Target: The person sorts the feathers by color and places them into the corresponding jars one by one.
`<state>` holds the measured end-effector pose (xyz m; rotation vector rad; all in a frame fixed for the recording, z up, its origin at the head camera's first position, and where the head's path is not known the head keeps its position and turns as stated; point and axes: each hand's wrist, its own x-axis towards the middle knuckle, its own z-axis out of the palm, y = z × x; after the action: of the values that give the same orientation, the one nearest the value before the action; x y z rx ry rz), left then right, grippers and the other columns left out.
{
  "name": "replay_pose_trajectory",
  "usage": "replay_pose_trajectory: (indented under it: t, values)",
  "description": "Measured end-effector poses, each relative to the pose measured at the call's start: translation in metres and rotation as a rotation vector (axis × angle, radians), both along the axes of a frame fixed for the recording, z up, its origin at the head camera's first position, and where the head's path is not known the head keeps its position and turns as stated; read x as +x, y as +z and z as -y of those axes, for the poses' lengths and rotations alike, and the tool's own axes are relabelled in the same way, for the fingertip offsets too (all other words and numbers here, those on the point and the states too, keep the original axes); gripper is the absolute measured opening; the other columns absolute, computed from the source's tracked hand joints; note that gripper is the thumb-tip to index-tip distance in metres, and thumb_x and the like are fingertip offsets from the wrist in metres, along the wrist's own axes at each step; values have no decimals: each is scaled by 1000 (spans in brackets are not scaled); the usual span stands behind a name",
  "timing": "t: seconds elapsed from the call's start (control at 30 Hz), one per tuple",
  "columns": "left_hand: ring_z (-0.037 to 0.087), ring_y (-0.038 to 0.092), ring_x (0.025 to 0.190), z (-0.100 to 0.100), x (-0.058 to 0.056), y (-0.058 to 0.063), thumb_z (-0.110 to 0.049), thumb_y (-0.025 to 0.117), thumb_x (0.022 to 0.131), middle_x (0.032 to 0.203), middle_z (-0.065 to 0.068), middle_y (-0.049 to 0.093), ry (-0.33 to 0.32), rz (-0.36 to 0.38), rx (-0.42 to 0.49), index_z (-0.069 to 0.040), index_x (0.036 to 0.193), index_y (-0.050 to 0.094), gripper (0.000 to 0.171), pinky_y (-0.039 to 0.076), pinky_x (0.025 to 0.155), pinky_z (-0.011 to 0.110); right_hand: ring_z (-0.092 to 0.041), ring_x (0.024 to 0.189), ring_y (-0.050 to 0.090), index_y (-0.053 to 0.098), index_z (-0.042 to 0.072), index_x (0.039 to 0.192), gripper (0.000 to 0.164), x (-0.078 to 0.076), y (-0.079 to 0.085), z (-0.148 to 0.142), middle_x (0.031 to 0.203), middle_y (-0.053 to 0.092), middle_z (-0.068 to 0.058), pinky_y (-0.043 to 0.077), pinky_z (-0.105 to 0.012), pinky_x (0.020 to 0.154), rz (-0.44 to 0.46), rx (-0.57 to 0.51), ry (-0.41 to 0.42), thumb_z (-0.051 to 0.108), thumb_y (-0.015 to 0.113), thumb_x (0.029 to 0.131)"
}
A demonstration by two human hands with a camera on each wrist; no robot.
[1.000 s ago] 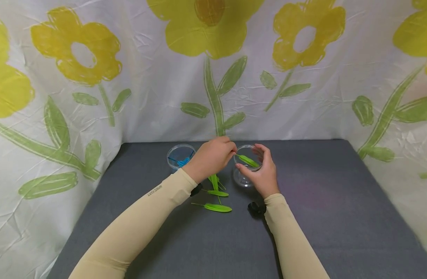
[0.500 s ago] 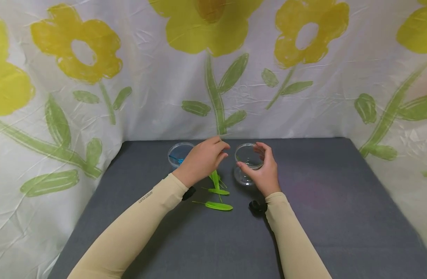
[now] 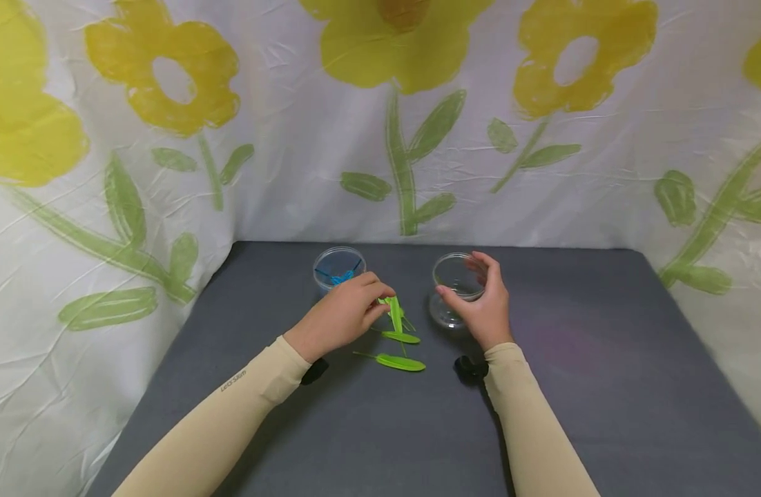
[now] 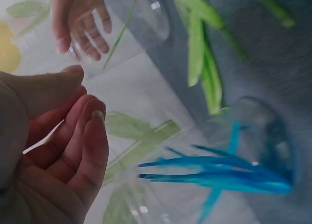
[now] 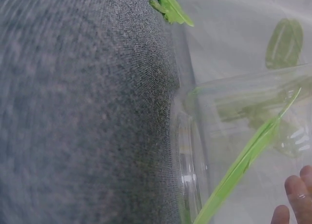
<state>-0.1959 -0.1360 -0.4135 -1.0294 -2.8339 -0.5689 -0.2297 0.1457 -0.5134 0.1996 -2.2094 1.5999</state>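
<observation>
My right hand [image 3: 485, 312] grips a clear plastic jar [image 3: 446, 314] near its rim, thumb on the near side and fingers behind. One green feather [image 5: 243, 158] stands slanted inside this jar in the right wrist view. My left hand [image 3: 340, 314] hovers over the far end of several loose green feathers [image 3: 400, 363] lying on the table. In the left wrist view its thumb and fingertips are bent towards one another, with nothing between them. The left hand partly covers the feather pile in the head view.
A second clear jar [image 3: 321, 281] with blue feathers [image 3: 343, 277] in it stands behind my left hand. Dark grey cloth covers the table [image 3: 573, 400]. A white curtain [image 3: 281, 186] with printed yellow flowers hangs along the back and sides.
The left hand held a green feather at the right jar's mouth, let it go inside, then moved left and down to the loose feathers. The right hand has kept its grip.
</observation>
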Motion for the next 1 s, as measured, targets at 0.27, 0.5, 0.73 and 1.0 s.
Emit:
replay_pose_trajectory:
  t: [0.27, 0.5, 0.73, 1.0]
  values:
    - [13, 72, 100, 21, 13, -23, -19, 72, 107, 114, 5, 70, -10, 90, -12, -9, 128, 77, 24, 62, 91, 31, -27, 145, 55, 43, 16, 159, 92, 0, 0, -4, 155, 59, -6, 40, -56, 124, -14, 17, -13, 37, 94, 86]
    - [15, 70, 100, 43, 17, -43, -17, 77, 102, 112, 4, 73, 9, 163, -39, -9, 122, 79, 21, 62, 91, 35, -25, 146, 54, 42, 13, 160, 93, -1, -1, 0, 156, 58, -4, 40, -54, 125, 7, 18, -16, 37, 93, 86]
    - [13, 70, 96, 52, 16, -56, -17, 83, 97, 107, -2, 74, 37, 290, -32, -13, 117, 79, 21, 61, 88, 32, -26, 147, 54, 43, 14, 160, 92, 1, -1, 2, 156, 58, -4, 39, -55, 125, 7, 1, -17, 36, 93, 86]
    - [11, 70, 97, 55, 13, -61, -9, 80, 97, 108, -2, 76, 18, 334, -6, -12, 116, 79, 19, 61, 89, 33, -26, 148, 53, 42, 17, 160, 91, 1, -1, 2, 157, 57, -4, 39, -53, 126, 3, 9, -13, 36, 93, 87]
